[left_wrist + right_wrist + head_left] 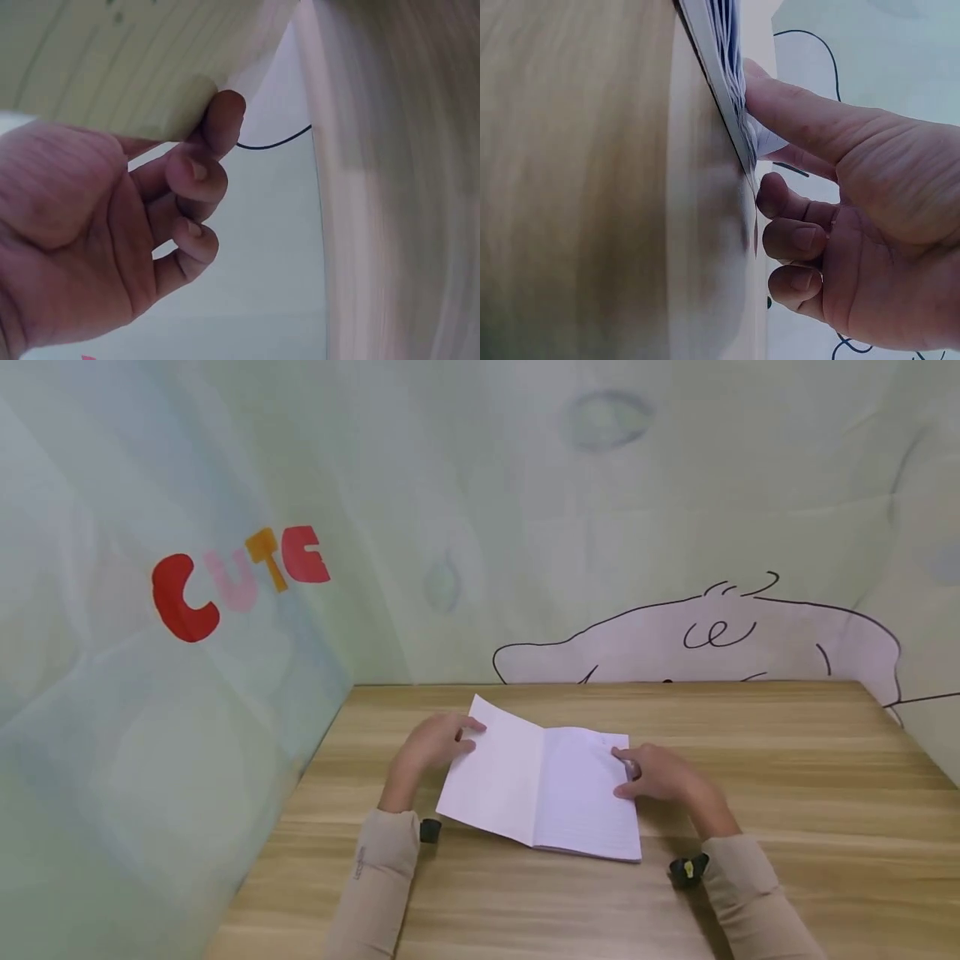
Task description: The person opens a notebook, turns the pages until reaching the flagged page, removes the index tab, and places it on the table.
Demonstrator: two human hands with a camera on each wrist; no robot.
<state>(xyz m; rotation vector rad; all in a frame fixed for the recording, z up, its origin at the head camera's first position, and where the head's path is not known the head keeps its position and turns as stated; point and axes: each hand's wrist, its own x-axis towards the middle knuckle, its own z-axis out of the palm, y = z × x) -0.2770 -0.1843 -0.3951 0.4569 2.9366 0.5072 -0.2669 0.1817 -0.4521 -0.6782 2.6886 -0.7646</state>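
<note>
An open notebook (585, 793) lies on the wooden table between both hands, its right page faintly ruled and its left leaf (495, 772) plain white, tilted up from the table. My left hand (435, 743) pinches the outer edge of that leaf near its upper corner. Seen from the left wrist, the leaf's lined, yellowish side (112, 67) hides most of the thumb, while the other fingers curl loosely below. At the opposite edge, my right hand (660, 774) grips the right-hand pages, thumb and index finger on them. The right wrist view shows the stacked page edges (724, 52) beside the thumb.
The wooden table (787, 760) reaches back to a pale curtain-like wall with a line-drawn cartoon figure (637, 639). Coloured letters reading CUTE (187, 602) are on the left wall. Dark wrist devices (687, 870) sit at both sleeves.
</note>
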